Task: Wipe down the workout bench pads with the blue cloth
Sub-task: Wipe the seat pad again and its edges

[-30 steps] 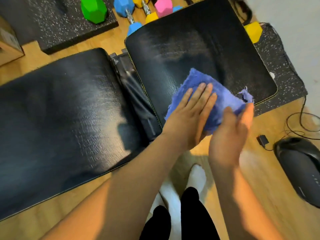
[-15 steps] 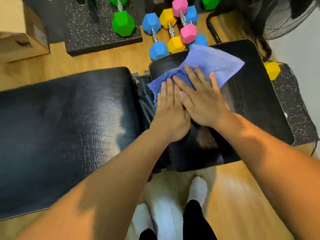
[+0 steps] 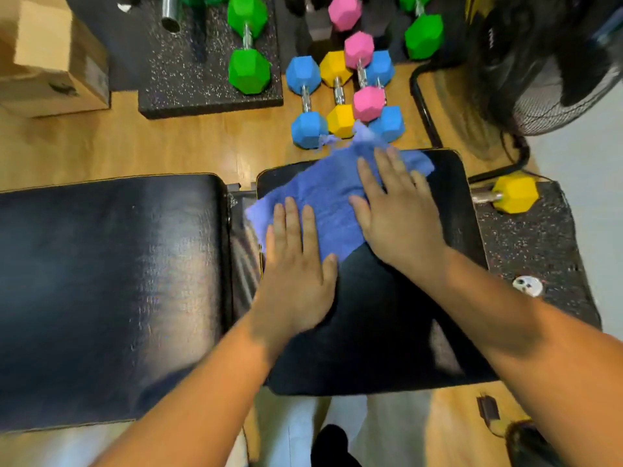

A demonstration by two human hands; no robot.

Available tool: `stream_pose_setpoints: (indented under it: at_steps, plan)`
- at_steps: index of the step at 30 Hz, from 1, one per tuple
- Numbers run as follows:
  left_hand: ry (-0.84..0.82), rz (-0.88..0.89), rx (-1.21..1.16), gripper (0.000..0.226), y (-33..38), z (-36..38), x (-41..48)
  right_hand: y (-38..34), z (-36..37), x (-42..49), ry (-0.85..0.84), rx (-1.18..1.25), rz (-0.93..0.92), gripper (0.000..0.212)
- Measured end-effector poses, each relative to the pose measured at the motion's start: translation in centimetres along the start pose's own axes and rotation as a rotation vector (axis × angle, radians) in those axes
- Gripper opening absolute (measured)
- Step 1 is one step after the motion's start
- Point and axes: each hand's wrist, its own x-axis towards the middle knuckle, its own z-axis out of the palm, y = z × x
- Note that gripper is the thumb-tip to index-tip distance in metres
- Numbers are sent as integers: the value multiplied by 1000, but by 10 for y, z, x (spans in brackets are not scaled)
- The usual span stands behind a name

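A second ago the fluffy blue cloth (image 3: 323, 193) sat at the near right edge of the smaller black vinyl pad (image 3: 387, 332) of the workout table; now it lies spread over that pad's far left part, its frayed far edge spilling past the rim toward the coloured hexagonal dumbbells (image 3: 340, 92) on the wooden floor; the left grip (image 3: 296, 267) and right grip (image 3: 397, 217), touching half a second ago, have drawn apart. Both grips are open, fingers straight and flat, pressing the cloth to the pad rather than clutching it; the left one's heel rests on bare vinyl. This suggests a stroke has carried across the small pad, so its wipe is likely well along; whether the long black pad (image 3: 111, 281) to the left has been wiped cannot be told from its sheen. Motion blur smears the cloth's far corner; the gap between the pads is dim; the black fan (image 3: 556, 79) is cut off at the frame's edge.
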Motion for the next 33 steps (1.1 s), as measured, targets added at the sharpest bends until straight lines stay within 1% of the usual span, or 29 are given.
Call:
stream_pose_setpoints:
  at_steps: [1, 3, 5, 6, 7, 8, 9, 10, 12, 13, 14, 17, 19, 21, 24, 26, 28, 30, 31, 33]
  plan:
    - [18, -17, 23, 74, 11, 7, -25, -5, -2, -17, -20, 61, -18, 57]
    - [-15, -42, 49, 70, 30, 25, -80, -12, -7, -54, -39, 169, -103, 56]
    - [-24, -50, 44, 67, 40, 36, -125, -20, -11, -93, -86, 245, -235, 55]
    - [-32, -64, 23, 60, 39, 34, -135, -24, -12, -108, -118, 269, -309, 55]
    - [2, -92, -14, 51, 36, 25, -132, -27, -14, -117, -147, 285, -371, 54]
    - [73, -115, -56, 40, 33, 15, -122, -29, -15, -117, -166, 300, -411, 53]
    - [135, -106, -102, 31, 30, 7, -106, -31, -16, -108, -180, 316, -422, 53]
    - [171, -48, -132, 29, 30, 2, -89, -32, -16, -94, -194, 331, -406, 53]
    - [209, 115, -101, 45, 31, 2, -52, -34, -14, -55, -183, 358, -347, 52]
    - [219, 159, -67, 52, 30, 7, -36, -33, -11, -33, -176, 357, -334, 50]
    - [232, 139, -61, 57, 29, 15, -23, -33, -9, -12, -185, 343, -337, 49]
    - [274, -134, -147, 65, 34, 30, -23, -41, 0, 12, -215, 265, -322, 55]
    - [272, -268, -128, 67, 47, 42, -49, -53, -1, -9, -186, 183, -315, 62]
    - [255, -316, -120, 69, 62, 51, -86, -63, -7, -48, -153, 195, -334, 62]
    - [222, -269, -194, 67, 53, 47, -126, -62, -9, -95, -181, 201, -411, 56]
    - [282, -190, -244, 55, 30, 33, -122, -54, -8, -94, -189, 154, -489, 59]
    - [343, -83, -332, 50, 12, 14, -91, -49, -5, -66, -182, 126, -553, 62]
    - [314, 43, -418, 57, 3, 2, -44, -47, -4, -23, -199, 84, -555, 64]
    - [298, 68, -477, 58, 1, 0, -20, -47, -4, -1, -206, 63, -540, 66]
    - [303, 42, -563, 57, -4, 1, 14, -49, -4, 32, -203, 45, -516, 69]
